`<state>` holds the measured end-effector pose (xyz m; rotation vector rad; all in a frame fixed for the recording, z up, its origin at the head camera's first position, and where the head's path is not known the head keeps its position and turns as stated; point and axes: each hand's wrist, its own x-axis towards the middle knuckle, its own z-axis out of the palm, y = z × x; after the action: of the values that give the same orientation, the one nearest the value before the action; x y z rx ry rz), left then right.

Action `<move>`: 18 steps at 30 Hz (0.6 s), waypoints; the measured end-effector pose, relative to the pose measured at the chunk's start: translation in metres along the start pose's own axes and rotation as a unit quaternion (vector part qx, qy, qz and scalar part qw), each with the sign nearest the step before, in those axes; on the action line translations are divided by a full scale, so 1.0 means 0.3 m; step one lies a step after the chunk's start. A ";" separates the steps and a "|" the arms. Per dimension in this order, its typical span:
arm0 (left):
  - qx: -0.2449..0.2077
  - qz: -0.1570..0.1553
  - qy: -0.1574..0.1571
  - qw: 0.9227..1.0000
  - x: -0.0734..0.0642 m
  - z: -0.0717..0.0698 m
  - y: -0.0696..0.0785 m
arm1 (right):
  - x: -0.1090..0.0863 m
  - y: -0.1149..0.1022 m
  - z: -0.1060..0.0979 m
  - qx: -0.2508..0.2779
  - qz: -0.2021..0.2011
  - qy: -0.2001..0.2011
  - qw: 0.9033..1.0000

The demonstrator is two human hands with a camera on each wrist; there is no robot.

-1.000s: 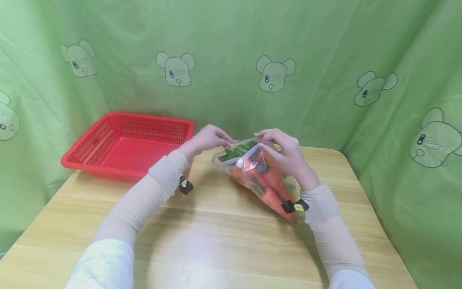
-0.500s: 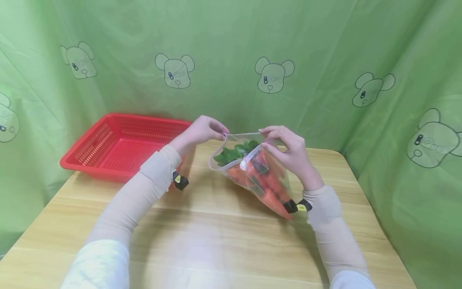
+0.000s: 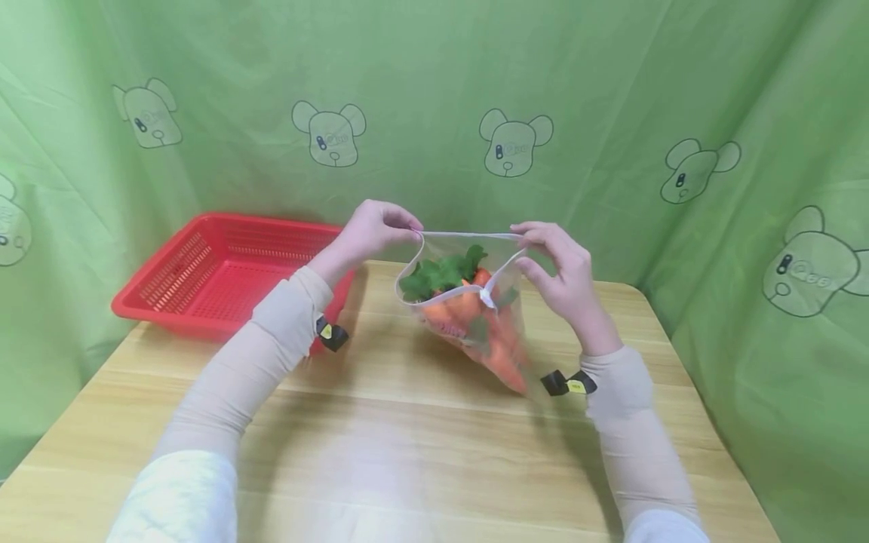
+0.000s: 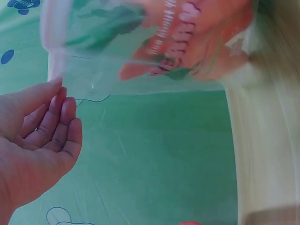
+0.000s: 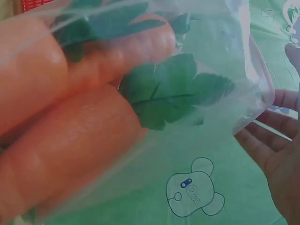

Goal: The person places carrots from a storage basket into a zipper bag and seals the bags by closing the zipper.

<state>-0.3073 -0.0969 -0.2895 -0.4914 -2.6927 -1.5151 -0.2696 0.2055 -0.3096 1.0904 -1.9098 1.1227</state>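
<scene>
Between my two hands hangs a clear zipper bag with a whitish rim, its mouth spread wide. Inside are several orange carrots with green leaves near the mouth. My left hand pinches the left corner of the rim between thumb and fingertips; pink lettering shows on the bag in the left wrist view. At the opposite corner my right hand grips the rim, with thumb and fingers at the edge. A white slider sits on the near side of the rim. The bag's pointed lower end is over the table.
A red plastic basket with slotted walls stands at the table's back left, beside my left forearm. The wooden table spreads beneath both arms. A green curtain with printed bear heads surrounds the table's back and sides.
My hands have moved apart and upward, the left one leftward, the right one rightward. The bag's mouth has widened, and its lower end has risen and swung left.
</scene>
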 end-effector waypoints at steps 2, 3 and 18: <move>-0.003 0.011 0.012 1.000 -0.001 -0.005 0.003 | 0.001 0.002 -0.010 -0.010 0.013 -0.006 1.000; -0.004 0.016 0.017 1.000 -0.001 -0.008 0.004 | 0.002 0.003 -0.015 -0.015 0.019 -0.010 1.000; -0.041 0.040 0.059 0.997 -0.019 -0.041 0.035 | 0.025 0.020 -0.078 -0.075 0.093 -0.083 0.989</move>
<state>-0.3007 -0.1036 -0.2752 -0.4893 -2.5018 -1.5850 -0.2752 0.2258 -0.2958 0.9632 -2.2262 0.9933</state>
